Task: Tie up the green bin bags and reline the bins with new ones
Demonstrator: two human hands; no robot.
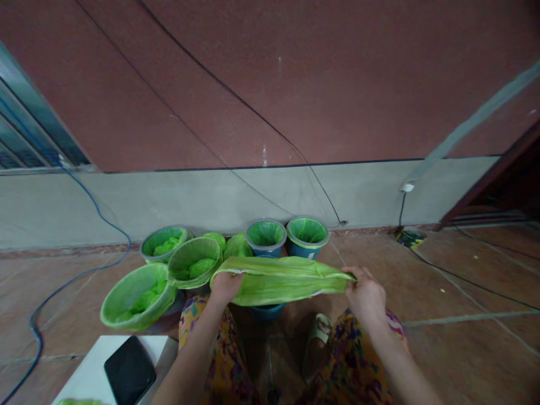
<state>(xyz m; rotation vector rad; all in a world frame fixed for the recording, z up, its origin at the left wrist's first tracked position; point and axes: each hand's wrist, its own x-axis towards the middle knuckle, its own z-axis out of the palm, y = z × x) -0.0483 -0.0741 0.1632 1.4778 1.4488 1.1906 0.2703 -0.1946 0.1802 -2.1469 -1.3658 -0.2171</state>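
Between my two hands a light green mesh bag is stretched out sideways, above a blue bucket that shows only partly beneath it. My left hand is closed on the bag's left end, its fingers partly hidden by the mesh. At the right end, my right hand pinches the gathered edge. Just behind the bag stand two blue-grey buckets, a middle bucket and a right bucket, both lined with green mesh.
Left of me are a large mesh-lined basket, another lined bin and a rear bin, each with green mesh inside. A phone lies on a white stool. A blue hose and a black cable cross the tiles.
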